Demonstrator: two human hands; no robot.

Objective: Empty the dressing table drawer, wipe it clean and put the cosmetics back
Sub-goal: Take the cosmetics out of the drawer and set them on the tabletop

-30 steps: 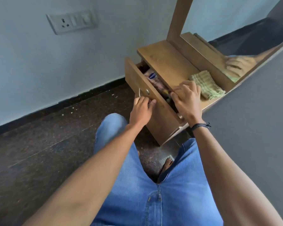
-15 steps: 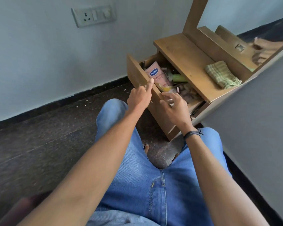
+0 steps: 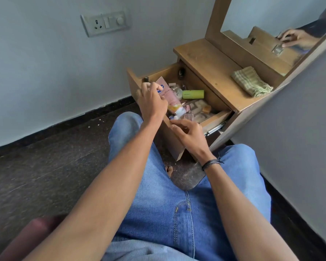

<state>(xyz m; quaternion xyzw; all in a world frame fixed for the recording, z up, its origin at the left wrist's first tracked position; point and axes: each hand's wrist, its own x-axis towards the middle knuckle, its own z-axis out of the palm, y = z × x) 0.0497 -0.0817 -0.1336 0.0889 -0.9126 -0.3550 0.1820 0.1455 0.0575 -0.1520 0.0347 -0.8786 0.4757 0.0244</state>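
Note:
The wooden drawer [image 3: 217, 117] of the dressing table stands pulled out, full of cosmetics. A pink lotion tube [image 3: 170, 97] lies along its left side, with a green tube [image 3: 193, 94], a small dark bottle [image 3: 145, 79], a clear glass bottle [image 3: 189, 116] and several small jars beside it. My left hand [image 3: 151, 102] reaches into the drawer, its curled fingers on the pink tube's upper end; whether it grips is hidden. My right hand [image 3: 189, 135] pinches the top edge of the drawer front [image 3: 174, 147].
A folded green checked cloth [image 3: 251, 81] lies on the table top [image 3: 211, 66] below the mirror [image 3: 271, 17]. A wall with a socket plate [image 3: 105, 22] stands to the left, a grey panel to the right. My jeans-clad knees flank the drawer over a dark floor [image 3: 45, 157].
The drawer has slid out from barely open to wide open. My left hand left the drawer front and moved in onto the pink tube; my right hand stayed on the front edge.

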